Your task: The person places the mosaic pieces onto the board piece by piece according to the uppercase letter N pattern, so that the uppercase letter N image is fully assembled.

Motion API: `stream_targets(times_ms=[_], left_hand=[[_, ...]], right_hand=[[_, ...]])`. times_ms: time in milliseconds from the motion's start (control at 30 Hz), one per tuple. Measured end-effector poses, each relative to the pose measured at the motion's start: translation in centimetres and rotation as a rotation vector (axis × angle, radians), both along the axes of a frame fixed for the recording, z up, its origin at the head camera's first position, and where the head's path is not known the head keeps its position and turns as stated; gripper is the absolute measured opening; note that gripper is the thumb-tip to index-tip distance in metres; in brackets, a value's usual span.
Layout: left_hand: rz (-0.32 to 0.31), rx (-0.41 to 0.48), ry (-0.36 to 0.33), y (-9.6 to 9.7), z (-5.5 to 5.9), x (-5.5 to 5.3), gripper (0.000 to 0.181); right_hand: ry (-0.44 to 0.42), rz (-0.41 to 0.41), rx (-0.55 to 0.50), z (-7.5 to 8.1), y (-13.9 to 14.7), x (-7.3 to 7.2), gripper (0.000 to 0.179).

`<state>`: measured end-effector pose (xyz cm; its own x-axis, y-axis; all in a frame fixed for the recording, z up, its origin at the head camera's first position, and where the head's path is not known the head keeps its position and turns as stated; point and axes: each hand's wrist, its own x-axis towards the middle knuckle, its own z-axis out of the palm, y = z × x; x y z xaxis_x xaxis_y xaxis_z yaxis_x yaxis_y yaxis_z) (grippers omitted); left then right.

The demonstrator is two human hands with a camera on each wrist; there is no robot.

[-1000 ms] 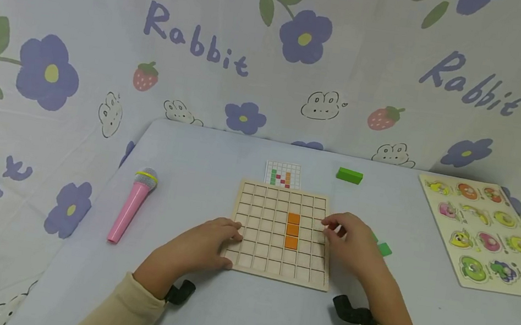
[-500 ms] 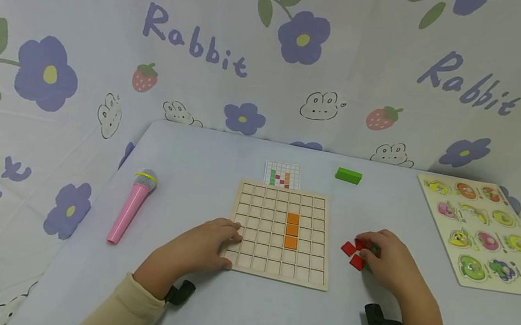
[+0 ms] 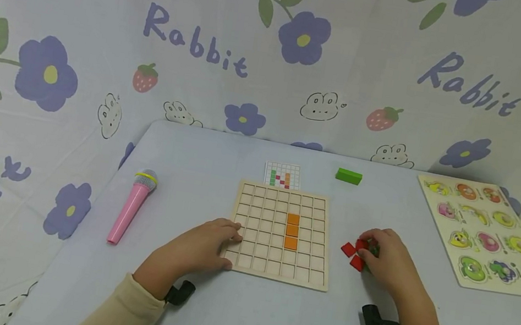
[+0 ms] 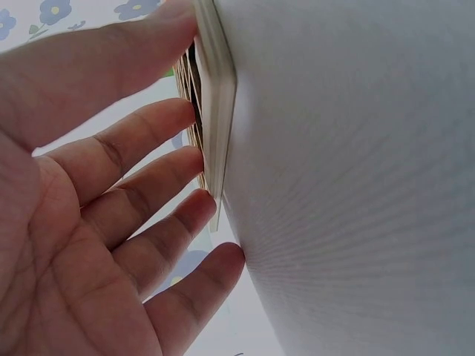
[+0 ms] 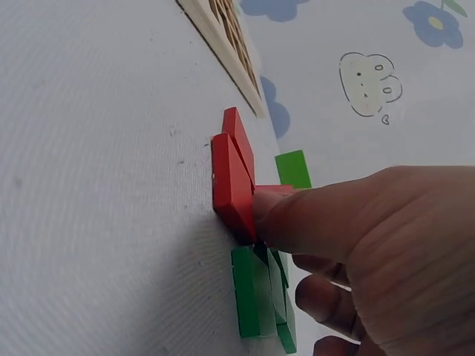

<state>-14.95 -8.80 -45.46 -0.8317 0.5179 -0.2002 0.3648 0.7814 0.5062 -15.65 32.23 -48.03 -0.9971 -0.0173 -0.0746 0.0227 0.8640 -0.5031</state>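
Observation:
A square wooden grid board lies mid-table, with three orange tiles in one column. My left hand rests at its left edge; in the left wrist view the fingers are fairly straight and touch the board's side. To the right of the board, my right hand is at a small pile, its thumb and forefinger pinching a red tile. Two more red tiles lie beside it. Green tiles sit under the hand, partly hidden in the head view.
Behind the board is a pattern card, its lower part covered. A green block stands at the back. A pink toy microphone lies left, and a fruit puzzle board lies right. A patterned cloth hangs behind the table.
My right hand has gone from the board's right edge to the tile pile, uncovering red tiles. Over the last half second it has barely shifted there. The left hand stays in place.

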Motion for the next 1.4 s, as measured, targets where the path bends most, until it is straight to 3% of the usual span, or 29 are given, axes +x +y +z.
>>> stream_targets(times_ms=[333,600,800,1067,1400], left_hand=[[0.003,0.0,-0.007,0.1,0.0,0.0,0.052],[0.004,0.006,-0.007,0.1,0.0,0.1,0.052],[0.007,0.001,-0.006,0.1,0.1,0.2,0.052],[0.012,-0.004,-0.002,0.2,0.1,0.1,0.052],[0.016,0.005,-0.009,0.2,0.1,0.0,0.051]], right_hand=[[0.013,-0.029,-0.051,0.3,-0.1,0.3,0.019],[0.098,-0.061,-0.111,1.0,-1.9,0.7,0.016],[0.108,0.029,-0.18,1.4,-6.1,1.2,0.01],[0.051,0.164,-0.263,1.0,-10.6,1.8,0.007],[0.052,0.15,-0.201,0.1,-11.8,1.8,0.008]])
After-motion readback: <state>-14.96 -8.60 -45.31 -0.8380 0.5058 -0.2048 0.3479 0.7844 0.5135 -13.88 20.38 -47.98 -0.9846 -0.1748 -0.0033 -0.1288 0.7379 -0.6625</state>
